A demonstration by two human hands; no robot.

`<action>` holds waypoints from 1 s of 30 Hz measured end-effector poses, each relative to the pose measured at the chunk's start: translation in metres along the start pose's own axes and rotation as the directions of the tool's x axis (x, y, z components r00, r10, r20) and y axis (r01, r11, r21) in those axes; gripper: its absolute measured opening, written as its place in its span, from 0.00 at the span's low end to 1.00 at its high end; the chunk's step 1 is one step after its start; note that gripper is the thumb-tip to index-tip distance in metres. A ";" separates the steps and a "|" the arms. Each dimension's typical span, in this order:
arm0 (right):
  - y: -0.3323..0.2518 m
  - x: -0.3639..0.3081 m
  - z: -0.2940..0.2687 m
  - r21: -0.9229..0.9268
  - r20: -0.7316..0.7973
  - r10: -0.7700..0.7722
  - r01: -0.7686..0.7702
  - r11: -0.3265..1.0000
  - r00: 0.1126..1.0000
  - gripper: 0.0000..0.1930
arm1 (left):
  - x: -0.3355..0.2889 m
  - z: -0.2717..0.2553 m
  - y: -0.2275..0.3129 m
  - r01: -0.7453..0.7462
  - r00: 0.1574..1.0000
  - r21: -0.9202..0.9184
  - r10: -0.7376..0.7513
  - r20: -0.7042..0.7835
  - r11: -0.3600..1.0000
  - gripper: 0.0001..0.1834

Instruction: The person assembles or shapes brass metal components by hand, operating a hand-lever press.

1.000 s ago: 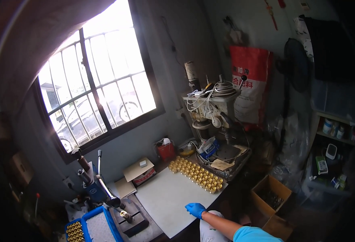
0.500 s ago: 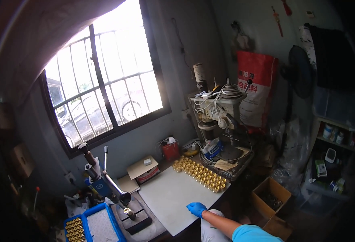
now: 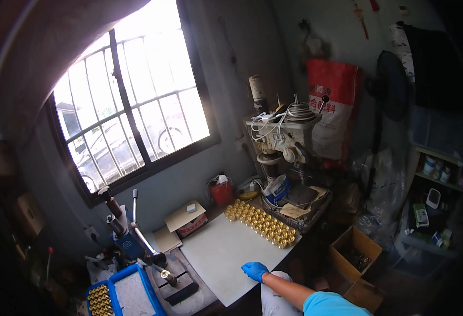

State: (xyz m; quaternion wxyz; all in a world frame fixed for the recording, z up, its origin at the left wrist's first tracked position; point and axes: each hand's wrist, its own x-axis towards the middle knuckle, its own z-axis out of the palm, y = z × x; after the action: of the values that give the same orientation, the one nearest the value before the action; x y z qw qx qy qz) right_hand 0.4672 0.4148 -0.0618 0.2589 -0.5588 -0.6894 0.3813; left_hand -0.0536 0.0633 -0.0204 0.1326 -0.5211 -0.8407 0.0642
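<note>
My right hand [image 3: 254, 272], in a blue glove, is over the front edge of a pale grey board [image 3: 215, 258]. Its fingers are curled together, and whatever they may hold is hidden. Farther back on the board, several gold-coloured metal cup-shaped parts [image 3: 260, 224] stand packed in rows. To the left is a hand lever press [image 3: 147, 245] with its long lever raised. One metal part [image 3: 168, 276] with a gold-coloured top sits upright on the press base. My left hand is out of the picture.
Blue trays [image 3: 136, 295] lie at the lower left, one holding several gold-coloured parts [image 3: 100, 300]. Behind the board are a cardboard box [image 3: 186, 217] and a drill press [image 3: 281, 142] draped with white cable. An open carton [image 3: 355, 253] of small dark pieces stands at right.
The view has shifted slightly. My right hand stays near the board's front edge, its fingers still curled; the metal parts and the press look unmoved.
</note>
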 end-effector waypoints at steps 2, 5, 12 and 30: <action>0.004 -0.001 0.000 0.011 0.003 -0.002 0.002 1.000 1.000 0.22 | -0.002 0.006 -0.007 -0.031 0.999 -0.004 0.031 -0.015 1.000 0.15; 0.013 0.000 0.006 0.067 0.023 0.036 -0.038 0.997 0.999 0.21 | -0.019 -0.016 -0.001 -0.002 0.999 -0.184 -0.005 -0.039 0.983 0.19; 0.024 0.013 -0.002 0.354 -0.005 0.050 -0.045 0.934 0.999 0.16 | -0.016 -0.077 0.014 0.230 0.810 -0.761 -0.553 -0.195 0.606 0.16; 0.004 0.020 0.008 0.174 0.027 0.199 -0.201 0.964 0.980 0.15 | -0.020 -0.052 -0.152 0.556 0.704 -0.372 -0.659 -0.264 0.743 0.20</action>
State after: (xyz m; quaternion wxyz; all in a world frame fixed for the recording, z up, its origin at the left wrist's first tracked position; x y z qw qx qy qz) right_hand 0.4586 0.4324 -0.0710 0.2644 -0.5989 -0.5941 0.4674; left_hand -0.1609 -0.0238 0.0632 0.2354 -0.2264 -0.9241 -0.1981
